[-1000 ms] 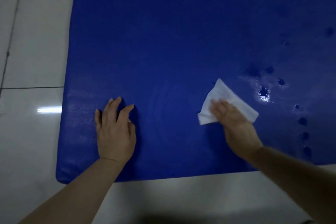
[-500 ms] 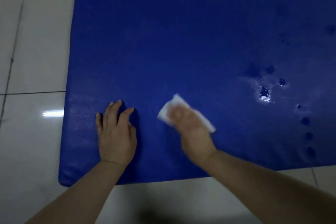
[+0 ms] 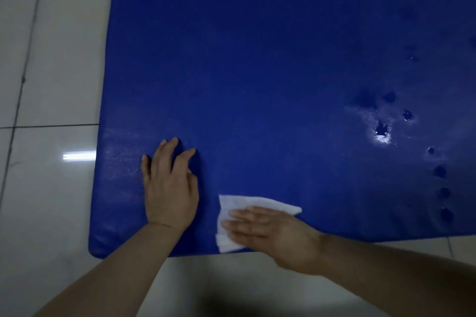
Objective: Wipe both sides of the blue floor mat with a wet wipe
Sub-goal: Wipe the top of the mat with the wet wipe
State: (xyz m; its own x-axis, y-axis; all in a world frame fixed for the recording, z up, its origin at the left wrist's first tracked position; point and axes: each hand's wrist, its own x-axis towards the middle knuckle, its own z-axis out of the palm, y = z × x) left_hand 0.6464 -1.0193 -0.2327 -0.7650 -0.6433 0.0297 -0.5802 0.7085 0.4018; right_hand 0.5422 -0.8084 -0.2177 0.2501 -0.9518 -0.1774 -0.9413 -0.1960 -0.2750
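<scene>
While I watch through the head camera, the blue floor mat (image 3: 270,72) fills most of the view, lying flat on a floor of pale glossy tiles (image 3: 51,46). Dark grout lines (image 3: 49,126) cross the tiles to the left of the mat, and a short bright bar of reflected light (image 3: 78,156) sits on the tile just beside the mat's left edge. More tile shows along the mat's near edge, with a dark shadow at the bottom of the frame.

On the mat itself, my left hand (image 3: 168,188) lies flat, fingers straight and slightly spread, palm down near the mat's near-left corner; it grasps nothing. My right hand (image 3: 270,229) is also flat, fingers extended and pointing left, pressing the white wet wipe (image 3: 231,213) against the mat close to its near edge, just to the right of the left hand. The wipe is crumpled and partly covered by the fingers, which look a little blurred.

Toward the mat's right side, well apart from both hands, I see a scatter of dark water drops (image 3: 440,171) and a shiny wet patch (image 3: 381,134) catching the light. A faint whitish sheen marks the mat's surface left of my left hand.
</scene>
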